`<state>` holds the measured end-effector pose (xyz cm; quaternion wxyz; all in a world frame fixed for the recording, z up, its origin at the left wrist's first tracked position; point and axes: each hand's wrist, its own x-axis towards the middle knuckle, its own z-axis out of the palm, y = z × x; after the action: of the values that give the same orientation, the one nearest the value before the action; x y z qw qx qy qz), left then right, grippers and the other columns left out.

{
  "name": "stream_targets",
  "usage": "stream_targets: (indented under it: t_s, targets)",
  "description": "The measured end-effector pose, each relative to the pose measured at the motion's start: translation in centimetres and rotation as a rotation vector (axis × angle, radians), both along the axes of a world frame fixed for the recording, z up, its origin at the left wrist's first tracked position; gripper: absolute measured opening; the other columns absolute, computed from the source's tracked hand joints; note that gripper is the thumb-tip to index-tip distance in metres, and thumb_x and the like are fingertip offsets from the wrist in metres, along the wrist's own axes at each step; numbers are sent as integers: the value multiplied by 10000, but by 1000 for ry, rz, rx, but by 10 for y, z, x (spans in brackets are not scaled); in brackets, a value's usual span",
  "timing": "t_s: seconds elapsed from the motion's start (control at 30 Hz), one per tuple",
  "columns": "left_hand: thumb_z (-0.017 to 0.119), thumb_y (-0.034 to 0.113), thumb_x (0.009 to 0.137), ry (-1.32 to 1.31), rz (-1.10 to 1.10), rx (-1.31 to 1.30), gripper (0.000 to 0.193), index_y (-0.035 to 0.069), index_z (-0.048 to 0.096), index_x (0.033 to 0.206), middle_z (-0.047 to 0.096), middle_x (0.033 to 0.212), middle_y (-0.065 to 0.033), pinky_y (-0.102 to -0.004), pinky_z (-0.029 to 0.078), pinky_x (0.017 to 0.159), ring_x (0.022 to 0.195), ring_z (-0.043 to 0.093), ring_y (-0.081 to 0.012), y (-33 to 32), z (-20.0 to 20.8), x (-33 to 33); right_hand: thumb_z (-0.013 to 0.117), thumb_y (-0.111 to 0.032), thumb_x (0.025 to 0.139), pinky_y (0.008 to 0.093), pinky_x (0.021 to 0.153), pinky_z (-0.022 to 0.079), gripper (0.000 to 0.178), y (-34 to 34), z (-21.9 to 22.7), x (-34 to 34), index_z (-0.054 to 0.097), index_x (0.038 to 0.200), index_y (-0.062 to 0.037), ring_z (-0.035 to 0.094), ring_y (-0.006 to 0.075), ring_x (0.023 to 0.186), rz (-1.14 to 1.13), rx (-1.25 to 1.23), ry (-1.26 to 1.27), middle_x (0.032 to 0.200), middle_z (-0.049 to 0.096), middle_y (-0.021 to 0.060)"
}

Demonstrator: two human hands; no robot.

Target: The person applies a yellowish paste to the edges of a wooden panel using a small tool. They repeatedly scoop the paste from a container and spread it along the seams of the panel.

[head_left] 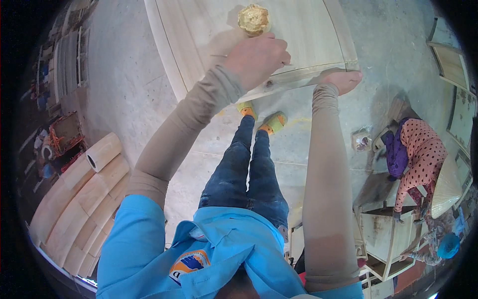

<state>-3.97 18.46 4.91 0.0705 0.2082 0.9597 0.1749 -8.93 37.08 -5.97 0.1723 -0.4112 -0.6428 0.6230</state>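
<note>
A pale wooden panel (209, 30) with framed edges lies in front of me at the top of the view. Over its near part, my left hand (259, 57) is closed, and a thin piece pokes out at either side of the fist; its kind is too small to tell. Just beyond that hand stands a round tub (254, 20) heaped with crusty, cream-yellow paste. My right hand (343, 81) is curled at the panel's near right corner, its fingers partly hidden by the edge. A small dark knot marks the near edge between my hands.
Curved stacks of wooden boards (94, 204) stand at lower left. On the right, a person in a dotted pink top (420, 144) and conical hat (447, 189) bends over a wooden cabinet frame (383, 231). More wooden frames (450, 62) line the far right of the concrete floor (124, 74).
</note>
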Motion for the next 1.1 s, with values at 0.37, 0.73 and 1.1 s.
stream_targets:
  t_s: [0.37, 0.73, 1.1]
  targets:
    - [678, 171, 798, 191, 184, 228, 92, 151, 725, 874, 589, 856, 15, -305, 542, 711, 897, 558, -175, 12, -36, 29, 217, -372, 1026, 426, 1092, 377, 599, -3, 10, 1, 426, 1373, 69, 468, 399, 1283, -7, 26, -48, 1414, 446, 272]
    - [642, 102, 719, 363, -9, 38, 215, 115, 683, 929, 564, 887, 19, -272, 531, 744, 881, 562, -171, 8, -41, 35, 239, -386, 1028, 422, 1113, 357, 634, -4, 13, 2, 388, 1403, 103, 449, 414, 1312, -6, 7, -45, 1439, 424, 305]
    - [706, 110, 767, 157, 110, 159, 188, 104, 736, 953, 624, 888, -4, -305, 521, 738, 877, 558, -193, 12, -41, 35, 221, -361, 1030, 418, 1099, 380, 590, -8, 18, 2, 421, 1376, 73, 472, 394, 1287, -14, -37, -55, 1404, 456, 275]
